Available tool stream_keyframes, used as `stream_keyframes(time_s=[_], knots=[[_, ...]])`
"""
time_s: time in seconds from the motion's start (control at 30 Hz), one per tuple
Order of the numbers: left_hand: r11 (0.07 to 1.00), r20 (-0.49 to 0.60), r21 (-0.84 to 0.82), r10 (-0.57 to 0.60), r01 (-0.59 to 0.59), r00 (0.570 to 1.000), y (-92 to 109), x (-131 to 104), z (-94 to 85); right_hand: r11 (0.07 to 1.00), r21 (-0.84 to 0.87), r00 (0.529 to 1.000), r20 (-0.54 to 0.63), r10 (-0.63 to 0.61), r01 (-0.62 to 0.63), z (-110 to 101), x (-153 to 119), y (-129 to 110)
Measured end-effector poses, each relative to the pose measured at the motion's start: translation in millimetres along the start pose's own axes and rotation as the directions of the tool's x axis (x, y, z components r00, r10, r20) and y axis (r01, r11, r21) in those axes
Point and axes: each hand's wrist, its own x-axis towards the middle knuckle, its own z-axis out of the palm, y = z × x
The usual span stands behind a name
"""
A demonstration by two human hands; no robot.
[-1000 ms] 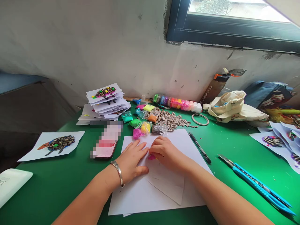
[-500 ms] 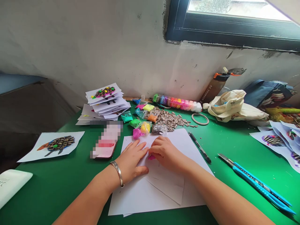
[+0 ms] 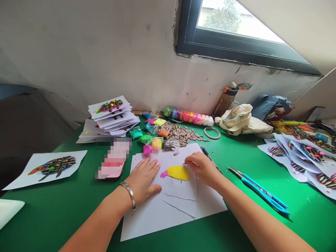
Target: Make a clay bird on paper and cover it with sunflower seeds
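A bird-like figure of yellow clay [image 3: 178, 173] with a pink clay head [image 3: 164, 174] lies on a small white sheet [image 3: 181, 190]. Thin drawn legs show beneath its body. My left hand [image 3: 144, 180], wearing a silver bangle, rests flat with fingers spread on the paper left of the figure. At the figure's right end, my right hand [image 3: 201, 167] is closed in a pinch. A small dark tip pokes out from its fingers, too small to name. Larger white paper [image 3: 141, 224] lies underneath. Sunflower seeds [image 3: 181, 134] are heaped beyond, with one loose seed [image 3: 176, 154] on the paper.
Bagged clay [image 3: 147, 150] lies behind the paper. A pen [image 3: 206, 152] and blue utility knife [image 3: 262, 192] lie right, with a tape ring [image 3: 212, 133] further back. Left are a phone [image 3: 111, 164], a seed picture [image 3: 52, 168] and stacked sheets [image 3: 112, 120]. More pictures [image 3: 301, 157] lie right.
My right hand has moved right, from the pink head to the figure's far end, uncovering the yellow body. My left hand stays flat on the paper. The view has shifted right.
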Motion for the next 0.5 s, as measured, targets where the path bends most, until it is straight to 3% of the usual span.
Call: stream_keyframes(time_s=[0.23, 0.37, 0.5], knots=[[0.997, -0.019, 0.067, -0.025, 0.026, 1.000, 11, -4, -1.8, 0.999, -0.020, 0.993, -0.113, 0.036, -0.038, 13, -18, 10], [0.997, 0.021, 0.065, -0.039, 0.038, 0.999, 14, -6, -5.4, 0.991, -0.101, 0.976, -0.188, -0.107, 0.089, 15, -23, -11], [0.998, 0.042, 0.057, -0.042, 0.039, 0.998, 17, -6, -7.8, 0.951, -0.173, 0.962, -0.052, -0.268, 0.256, 21, -29, -45]])
